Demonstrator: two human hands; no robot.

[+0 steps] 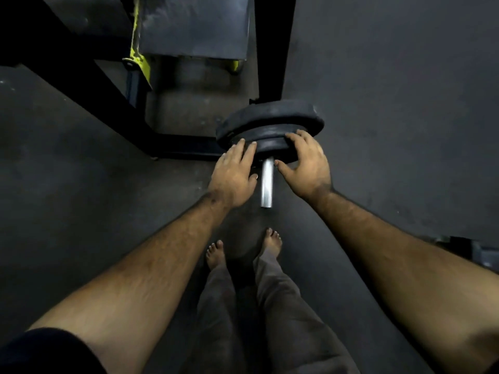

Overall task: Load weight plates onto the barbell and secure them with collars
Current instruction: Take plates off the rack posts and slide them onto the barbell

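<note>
The shiny steel barbell sleeve (pixel 266 183) points toward me, its bare end sticking out between my hands. Two black weight plates sit on it: a larger plate (pixel 270 114) behind and a smaller plate (pixel 271 143) in front. My left hand (pixel 233 175) lies flat against the left side of the smaller plate, fingers spread. My right hand (pixel 306 164) curls over that plate's right edge, thumb near the sleeve. No collar is visible.
A black rack frame (pixel 89 74) with a yellow bracket (pixel 140 60) and a grey bench pad (pixel 194 25) stands behind the plates. My bare feet (pixel 216 252) rest on the dark rubber floor below the sleeve end. A metal part (pixel 483 255) lies at the right edge.
</note>
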